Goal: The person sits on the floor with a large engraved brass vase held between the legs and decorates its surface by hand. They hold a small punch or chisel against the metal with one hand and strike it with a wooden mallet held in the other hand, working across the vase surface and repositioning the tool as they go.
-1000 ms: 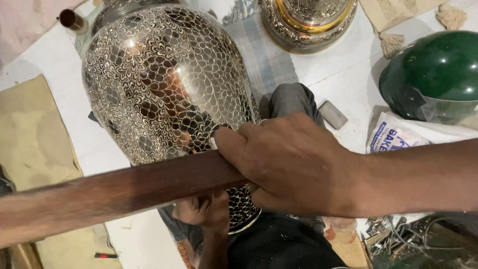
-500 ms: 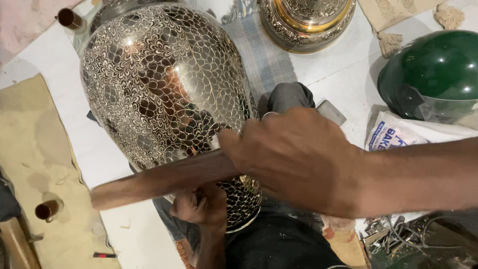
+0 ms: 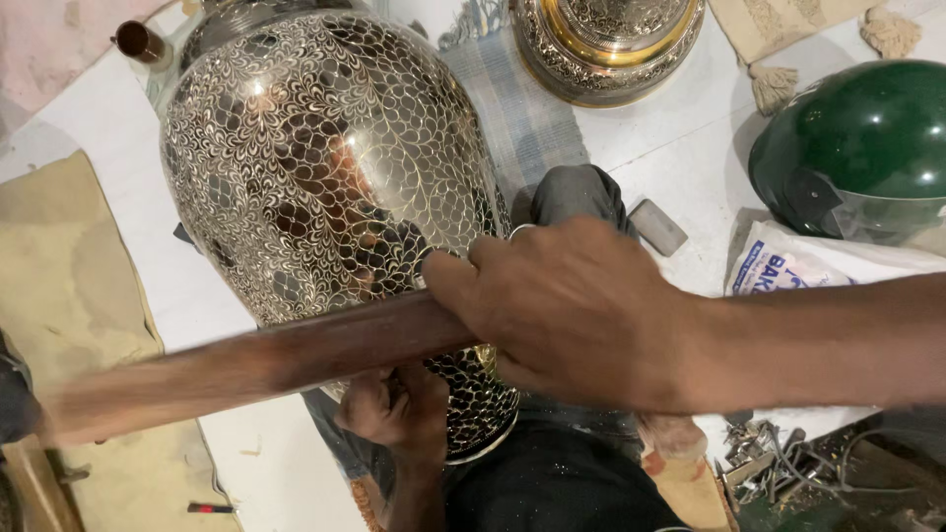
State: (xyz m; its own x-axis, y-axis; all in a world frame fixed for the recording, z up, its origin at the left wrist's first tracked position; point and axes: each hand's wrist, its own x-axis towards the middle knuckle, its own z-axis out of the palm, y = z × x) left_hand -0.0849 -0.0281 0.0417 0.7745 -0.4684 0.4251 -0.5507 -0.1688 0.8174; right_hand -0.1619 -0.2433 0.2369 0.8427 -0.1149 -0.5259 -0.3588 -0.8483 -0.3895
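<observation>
A large shiny metal vase [image 3: 325,167] with fine engraved scale patterns lies tilted across my lap. My right hand [image 3: 572,310] is shut on a long brown wooden stick [image 3: 246,365] that stretches to the left, blurred, across the lower part of the vase. Under the stick, my left hand [image 3: 394,409] is closed by the vase's narrow end near its rim; what it holds is hidden.
A second engraved metal vessel [image 3: 606,44] with a gold band stands at the top. A green helmet [image 3: 857,148] sits at the right above a white printed bag [image 3: 818,266]. A small grey block [image 3: 658,227] lies on the white floor, metal scraps [image 3: 778,458] lower right, tan cloth [image 3: 69,296] left.
The wooden stick swung: it pulled in short and tilted half a second ago, and now stretches far left again. My right hand shifted slightly with it. The vase stays put.
</observation>
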